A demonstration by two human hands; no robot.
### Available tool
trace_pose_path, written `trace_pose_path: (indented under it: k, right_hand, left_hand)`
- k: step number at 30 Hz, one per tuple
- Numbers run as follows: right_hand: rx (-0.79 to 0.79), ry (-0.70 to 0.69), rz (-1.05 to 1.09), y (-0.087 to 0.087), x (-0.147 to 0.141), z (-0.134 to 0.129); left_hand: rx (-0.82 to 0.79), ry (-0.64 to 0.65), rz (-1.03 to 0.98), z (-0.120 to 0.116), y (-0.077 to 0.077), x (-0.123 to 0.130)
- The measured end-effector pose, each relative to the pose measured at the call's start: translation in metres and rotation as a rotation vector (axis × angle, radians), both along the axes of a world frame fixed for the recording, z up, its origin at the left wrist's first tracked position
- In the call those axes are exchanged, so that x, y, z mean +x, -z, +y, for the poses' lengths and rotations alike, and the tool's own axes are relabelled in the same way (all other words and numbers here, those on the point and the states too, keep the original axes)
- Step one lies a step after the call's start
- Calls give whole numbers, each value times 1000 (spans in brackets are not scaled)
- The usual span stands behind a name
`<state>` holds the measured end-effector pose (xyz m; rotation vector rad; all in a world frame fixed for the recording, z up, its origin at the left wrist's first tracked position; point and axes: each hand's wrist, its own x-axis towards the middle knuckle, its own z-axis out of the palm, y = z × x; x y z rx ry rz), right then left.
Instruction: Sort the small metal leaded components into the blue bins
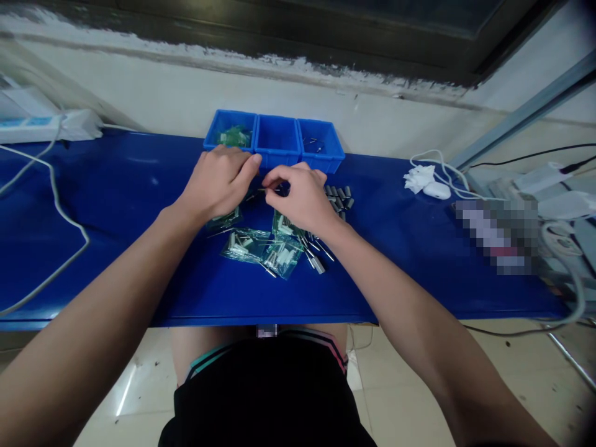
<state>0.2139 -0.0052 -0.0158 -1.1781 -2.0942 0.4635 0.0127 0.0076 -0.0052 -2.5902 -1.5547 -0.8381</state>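
A thin metal pin [264, 190] lies level, its long axis running left to right, pinched at either end by the fingers of the left hand [218, 183] and right hand [302, 197] just above the blue bench [116, 205] (green packets [261, 248] below, blue bins [277, 141] just behind).

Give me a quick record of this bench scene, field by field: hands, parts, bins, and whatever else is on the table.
left hand: left hand knuckles up, fingertips meeting the right hand's
right hand: right hand pinching a thin metal pin with the left
under hands: small clear green-tinted plastic bags of parts
loose parts: silver metal cylinders with wire leads, right of the right hand
bins: three blue plastic bins at the table's far edge
surface: blue table
right side: white computer mouse
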Motion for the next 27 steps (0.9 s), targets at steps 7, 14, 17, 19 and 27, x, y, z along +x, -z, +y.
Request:
trace_pose_path:
  k: [7, 14, 17, 19, 27]
  right_hand:
    - [9, -59, 326, 7, 10, 19]
    - [10, -31, 520, 12, 12, 32]
    - [-11, -13, 492, 8, 12, 30]
    - [-62, 17, 449, 4, 11, 27]
    - [-46, 261, 808, -12, 30, 33]
  left_hand:
    - [4, 146, -37, 2, 6, 7]
    - [10, 148, -192, -1, 5, 10]
    - [50, 122, -167, -2, 5, 10]
    - [45, 92, -154, -5, 3, 9]
    - [8, 33, -8, -8, -3, 7]
